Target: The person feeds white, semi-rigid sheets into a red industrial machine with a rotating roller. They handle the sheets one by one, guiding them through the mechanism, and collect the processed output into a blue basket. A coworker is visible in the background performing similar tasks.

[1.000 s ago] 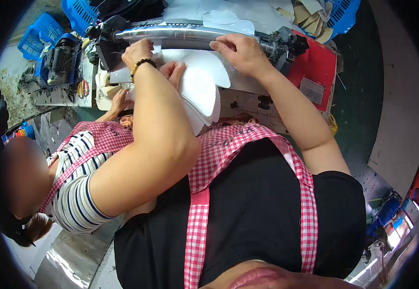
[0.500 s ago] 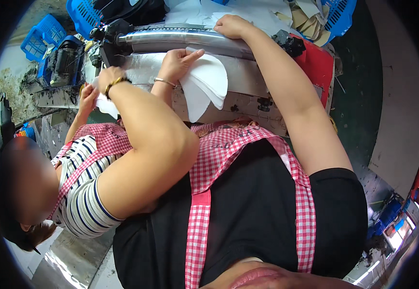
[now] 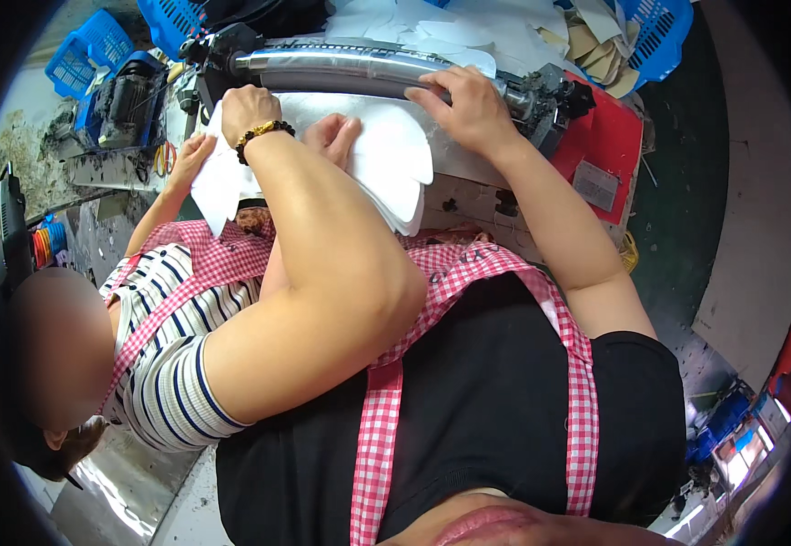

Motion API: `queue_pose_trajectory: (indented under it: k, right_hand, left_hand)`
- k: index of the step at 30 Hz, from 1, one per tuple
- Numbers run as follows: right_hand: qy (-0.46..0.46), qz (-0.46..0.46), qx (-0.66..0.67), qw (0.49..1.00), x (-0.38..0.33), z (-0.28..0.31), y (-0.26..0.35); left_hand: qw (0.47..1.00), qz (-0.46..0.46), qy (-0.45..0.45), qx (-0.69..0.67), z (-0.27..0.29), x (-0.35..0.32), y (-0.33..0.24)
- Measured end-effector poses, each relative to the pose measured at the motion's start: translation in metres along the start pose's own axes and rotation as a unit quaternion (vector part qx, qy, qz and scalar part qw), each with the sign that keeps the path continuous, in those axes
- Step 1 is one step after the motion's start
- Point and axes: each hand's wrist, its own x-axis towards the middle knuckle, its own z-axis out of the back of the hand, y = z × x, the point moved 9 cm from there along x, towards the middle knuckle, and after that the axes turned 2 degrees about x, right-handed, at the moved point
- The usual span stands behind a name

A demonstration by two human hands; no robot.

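My left hand (image 3: pixel 330 138) is closed on a stack of white cut sheets (image 3: pixel 386 168), in front of the roller machine; a co-worker's arm hides its wrist and forearm. My right hand (image 3: pixel 473 111) is by the right half of the shiny metal roller (image 3: pixel 341 64), thumb and fingers apart, with nothing visible between them. Left of my stack, a co-worker's braceleted hand (image 3: pixel 251 113) and other hand (image 3: pixel 193 156) hold another white piece (image 3: pixel 221 182).
Loose white sheets (image 3: pixel 386 25) lie behind the roller. A blue basket (image 3: pixel 664 41) with beige pieces stands far right, above a red panel (image 3: pixel 603 150). At left are more blue baskets (image 3: pixel 90 50), a motor (image 3: pixel 130 109) and orange-handled scissors (image 3: pixel 165 158).
My right hand has come back from behind the roller toward its near side. The co-worker's braceleted hand has moved right with a white piece, and that arm now covers more of my left arm.
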Motion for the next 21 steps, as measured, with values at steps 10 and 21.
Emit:
queue_pose_trajectory:
  k: [10,21]
  right_hand:
    - [0.189,-0.199,-0.006,0.962,-0.014,-0.016,-0.034]
    - [0.178,-0.160,-0.031,0.970,0.071,-0.046,-0.113]
  left_hand:
    - [0.997,0.003,0.080,0.016,-0.026,0.019,0.025]
    - [0.984,0.059,0.168,0.012,-0.057,0.059,0.014]
